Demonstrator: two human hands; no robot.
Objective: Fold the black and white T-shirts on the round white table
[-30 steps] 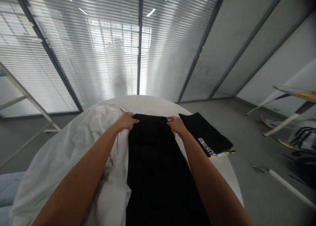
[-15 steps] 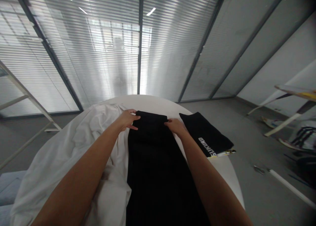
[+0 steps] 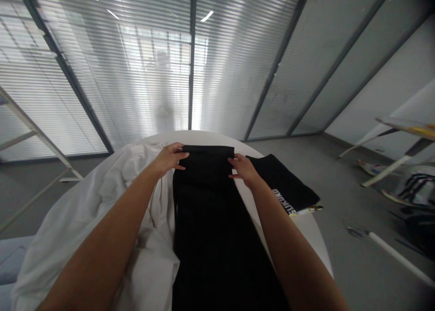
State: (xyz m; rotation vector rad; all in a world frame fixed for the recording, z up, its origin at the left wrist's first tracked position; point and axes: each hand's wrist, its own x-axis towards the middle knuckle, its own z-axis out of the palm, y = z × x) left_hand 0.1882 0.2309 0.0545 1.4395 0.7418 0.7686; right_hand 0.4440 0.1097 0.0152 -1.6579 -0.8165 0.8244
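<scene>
A long black garment (image 3: 210,211) lies stretched down the middle of a round white table (image 3: 306,229), running away from me. My left hand (image 3: 170,157) pinches its far left corner, fingers closed on the cloth. My right hand (image 3: 244,169) holds the far right corner in the same way. Both arms reach forward along the garment's sides. A crumpled white cloth (image 3: 98,211) covers the left part of the table, touching the black garment's left edge.
A folded black garment with white lettering (image 3: 287,188) lies at the table's right edge over a yellow-edged item. Glass walls with blinds stand behind. A white ladder frame (image 3: 30,138) is at left. Rods, a white tube (image 3: 397,256) and clutter lie on the grey floor at right.
Both hands have pushed the garment's far end farther away across the table, and the hands are now slightly wider apart, the cloth pulled flatter.
</scene>
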